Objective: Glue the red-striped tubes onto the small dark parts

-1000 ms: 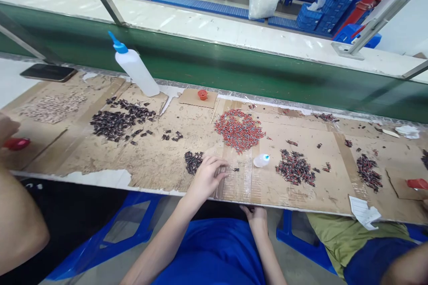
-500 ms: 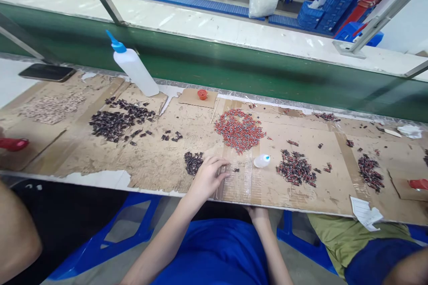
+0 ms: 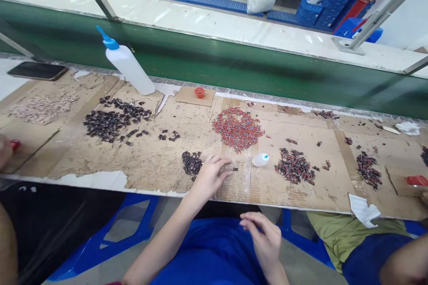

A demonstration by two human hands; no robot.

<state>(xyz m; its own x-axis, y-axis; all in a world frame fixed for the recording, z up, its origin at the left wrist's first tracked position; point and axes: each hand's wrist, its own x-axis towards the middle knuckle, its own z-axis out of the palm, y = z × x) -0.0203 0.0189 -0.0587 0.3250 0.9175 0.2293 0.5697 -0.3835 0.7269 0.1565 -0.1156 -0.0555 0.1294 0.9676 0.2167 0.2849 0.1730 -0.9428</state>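
Observation:
My left hand (image 3: 213, 174) rests on the cardboard-covered table, thumb and fingers curved but a little apart. Just beyond its fingertips lies one small dark piece (image 3: 235, 169). Against the back of that hand is a small heap of black pieces (image 3: 191, 163). My right hand (image 3: 265, 235) is over my lap, below the table edge, its thumb and fingertips pinched together; whatever is between them is too small to make out. A larger heap of small red-and-black pieces (image 3: 238, 129) lies beyond my left hand. To its right, a small white bottle with a blue tip (image 3: 260, 160) lies on its side.
A tall white squeeze bottle (image 3: 130, 69) leans at the back left, near a big black heap (image 3: 105, 124). A red cap-like container (image 3: 199, 92) sits on a cardboard scrap. More red-and-black pieces (image 3: 294, 167) lie right. Co-workers' hands (image 3: 4, 151) show at both sides.
My right hand has come up from under the table edge into view, its fingers now pinched. My left hand has barely moved. A co-worker's hand at the left now covers part of a red object.

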